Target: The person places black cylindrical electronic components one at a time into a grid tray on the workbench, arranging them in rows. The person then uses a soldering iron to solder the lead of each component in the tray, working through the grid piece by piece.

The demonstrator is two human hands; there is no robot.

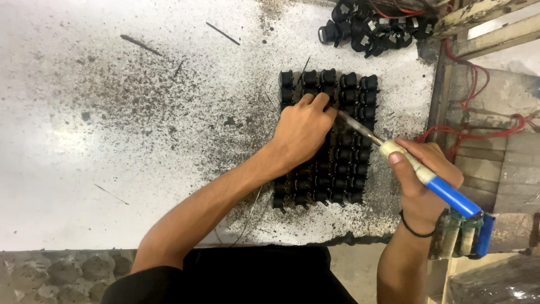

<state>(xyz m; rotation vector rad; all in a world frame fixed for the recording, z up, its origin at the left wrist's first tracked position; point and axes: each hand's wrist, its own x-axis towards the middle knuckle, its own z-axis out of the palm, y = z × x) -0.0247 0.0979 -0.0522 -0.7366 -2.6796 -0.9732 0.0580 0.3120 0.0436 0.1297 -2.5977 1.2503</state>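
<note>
Blue-handled soldering iron (419, 171) over gridded black switches (346, 152)

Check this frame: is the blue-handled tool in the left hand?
No. The right hand holds the blue-handled tool; the left hand rests on the black parts.

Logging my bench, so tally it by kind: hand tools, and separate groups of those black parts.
Blue-handled soldering iron: 1
Arranged block of black plastic parts: 1
Loose heap of black plastic parts: 1
Total: 3
</note>
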